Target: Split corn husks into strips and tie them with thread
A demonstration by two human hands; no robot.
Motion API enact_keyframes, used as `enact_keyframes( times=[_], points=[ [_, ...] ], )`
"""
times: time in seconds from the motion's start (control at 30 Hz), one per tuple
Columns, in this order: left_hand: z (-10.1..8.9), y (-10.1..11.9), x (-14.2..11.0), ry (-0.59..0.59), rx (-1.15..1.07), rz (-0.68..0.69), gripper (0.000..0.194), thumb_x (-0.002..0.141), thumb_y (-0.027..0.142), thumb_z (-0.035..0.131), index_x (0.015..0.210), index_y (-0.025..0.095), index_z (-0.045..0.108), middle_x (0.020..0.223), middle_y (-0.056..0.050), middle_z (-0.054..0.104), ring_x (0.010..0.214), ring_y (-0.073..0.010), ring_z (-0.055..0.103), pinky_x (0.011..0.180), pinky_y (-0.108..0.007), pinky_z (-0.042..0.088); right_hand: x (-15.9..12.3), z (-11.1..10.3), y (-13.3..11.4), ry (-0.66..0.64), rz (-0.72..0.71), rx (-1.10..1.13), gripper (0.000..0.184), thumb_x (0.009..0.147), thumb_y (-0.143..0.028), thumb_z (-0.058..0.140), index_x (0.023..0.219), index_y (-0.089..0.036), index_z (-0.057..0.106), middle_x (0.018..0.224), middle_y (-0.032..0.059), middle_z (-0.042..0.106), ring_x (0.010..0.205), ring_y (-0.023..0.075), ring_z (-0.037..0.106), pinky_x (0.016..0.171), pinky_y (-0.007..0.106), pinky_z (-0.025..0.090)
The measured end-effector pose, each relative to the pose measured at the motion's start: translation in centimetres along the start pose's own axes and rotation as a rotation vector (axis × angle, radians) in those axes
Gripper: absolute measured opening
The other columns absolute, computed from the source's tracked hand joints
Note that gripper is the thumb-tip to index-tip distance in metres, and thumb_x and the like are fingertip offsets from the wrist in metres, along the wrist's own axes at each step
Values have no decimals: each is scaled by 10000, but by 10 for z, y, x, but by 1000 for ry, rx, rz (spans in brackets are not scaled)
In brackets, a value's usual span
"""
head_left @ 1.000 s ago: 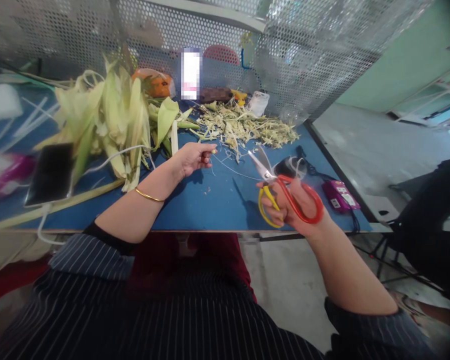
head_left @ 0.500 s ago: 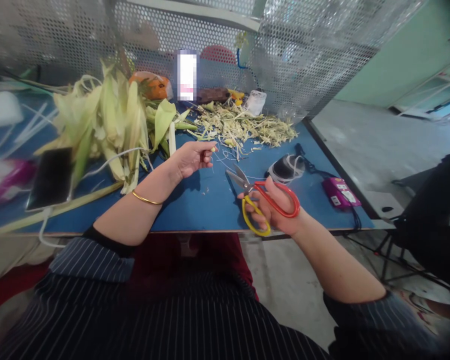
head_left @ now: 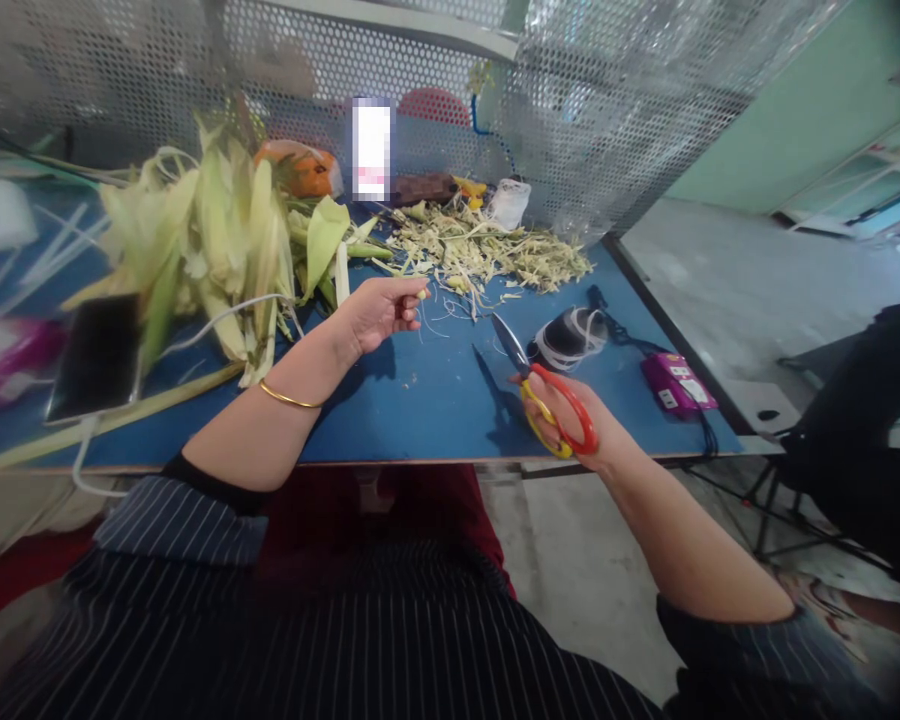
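At left, a small yellowish piece (head_left: 422,295) is being pinched by the left hand (head_left: 381,317), a thread (head_left: 430,328) trailing nearby. Above the tabletop (head_left: 420,420), near right, scissors (head_left: 538,371) are being gripped in the curled right hand (head_left: 562,412). Their blades, just closed, are being slanted lengthwise, tips far-left; the thread, no longer being stretched between the hands, is seemingly being left cut.

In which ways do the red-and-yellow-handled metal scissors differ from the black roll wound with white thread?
The scissors are held in the right hand; the roll lies on the blue table. The scissors have slim metal blades, whereas the roll is rounded. Both appear right of the picture's middle.
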State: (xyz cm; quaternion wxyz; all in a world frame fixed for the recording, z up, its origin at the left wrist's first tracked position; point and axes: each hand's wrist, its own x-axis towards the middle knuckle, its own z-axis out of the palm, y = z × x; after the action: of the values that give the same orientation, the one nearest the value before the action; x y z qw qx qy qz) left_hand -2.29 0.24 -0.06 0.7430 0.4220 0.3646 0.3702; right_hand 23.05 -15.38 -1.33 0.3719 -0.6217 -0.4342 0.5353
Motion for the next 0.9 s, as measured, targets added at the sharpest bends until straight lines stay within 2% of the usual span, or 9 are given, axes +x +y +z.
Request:
enact_keyframes(
  times=[0.13,0.2,0.37,0.47,0.53,0.6,0.67,0.73,0.9],
  points=[
    [-3,1,2,73,26,85,162,835,215,660,699,132,627,573,47,435,477,-63,436,552,-230,485,-2,-7,-5,54,-201,-741,420,808,-481,684,1130,-211,668,890,65,715,686,209,652,605,330,502],
    [-4,3,2,147,14,162,159,814,209,673,680,149,613,567,49,436,476,-64,428,552,-230,487,-2,-2,-6,45,-308,-1083,464,850,-404,629,1269,-205,620,1096,106,732,922,286,694,764,386,520],
    [-7,12,0,290,-39,254,170,792,202,688,660,184,583,547,55,443,472,-62,421,553,-208,477,6,11,-22,41,-467,-1486,441,890,-414,584,1241,-150,621,1064,154,693,913,299,683,701,364,496],
    [-10,15,2,336,-81,267,136,792,195,685,682,178,608,533,58,440,463,-59,414,530,-200,469,33,12,-49,49,-496,-1400,457,879,-478,623,1211,-164,641,1096,136,674,886,258,675,752,361,509],
    [-12,14,4,353,-105,272,137,791,206,689,682,173,613,529,60,439,457,-57,414,512,-199,466,65,15,-68,121,-464,-1301,702,780,-591,715,1293,-132,575,1174,166,654,957,279,670,819,383,526],
    [-13,12,7,367,-120,273,152,778,218,703,670,171,608,529,61,445,450,-54,415,496,-200,466,105,21,-81,187,-308,-1319,995,601,-665,822,1335,-70,510,1236,251,615,1001,347,664,799,427,547],
    [-13,10,8,368,-127,267,156,757,216,718,662,169,604,533,63,453,445,-51,418,492,-204,474,144,31,-87,141,-48,-1234,1036,556,-634,863,1328,-51,490,1080,231,684,814,301,697,686,408,574],
    [-13,9,8,349,-129,254,140,745,209,723,671,165,613,537,67,452,443,-50,424,499,-206,485,174,43,-85,85,71,-1075,904,582,-517,898,1283,-89,521,863,129,727,659,243,682,584,364,577],
    [-7,11,2,311,-161,215,133,787,209,696,697,144,623,549,69,443,445,-48,436,491,-205,480,223,64,-74,67,-25,-887,69,814,-153,709,865,-136,666,600,29,660,591,179,672,591,289,577]
  ],
)
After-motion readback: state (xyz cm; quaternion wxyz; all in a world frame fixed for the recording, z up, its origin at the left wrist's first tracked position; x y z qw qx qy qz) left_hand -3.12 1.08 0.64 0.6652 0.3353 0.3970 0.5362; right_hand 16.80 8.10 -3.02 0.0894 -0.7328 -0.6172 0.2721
